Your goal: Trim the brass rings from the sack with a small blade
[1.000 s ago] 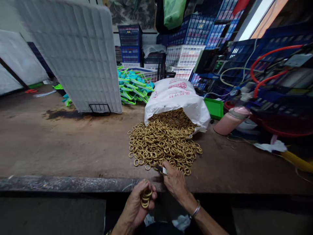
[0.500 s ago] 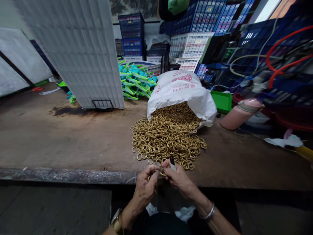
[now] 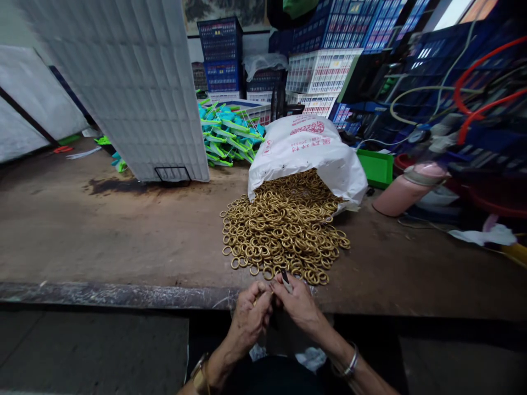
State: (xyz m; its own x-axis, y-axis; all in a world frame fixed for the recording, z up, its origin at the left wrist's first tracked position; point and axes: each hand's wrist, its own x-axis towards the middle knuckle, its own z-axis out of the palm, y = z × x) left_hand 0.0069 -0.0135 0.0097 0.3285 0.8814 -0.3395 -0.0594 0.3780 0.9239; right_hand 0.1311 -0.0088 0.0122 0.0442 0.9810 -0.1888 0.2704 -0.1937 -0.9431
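Observation:
Both hands meet at the table's front edge, just below a heap of brass-coloured rings. My left hand is closed in a pinch, with a bit of a brass ring showing between thumb and forefinger. Fingers cover most of that ring. My right hand is also closed, its fingertips touching or nearly touching those of the left. From its grip a slim knife-like tool sticks up, dark at the tip and pale below. The rings spill from the mouth of a white woven sack lying on its side.
The brown table carries a tall pale ribbed panel at left. Behind lie green and blue plastic pieces. At right are a green tray, a pink bottle and a red hose. Stacked crates stand farther back.
My hands have drawn closer together, and the ring visible between their fingers is now mostly covered. The knife-like tool in my right hand has moved slightly left and down.

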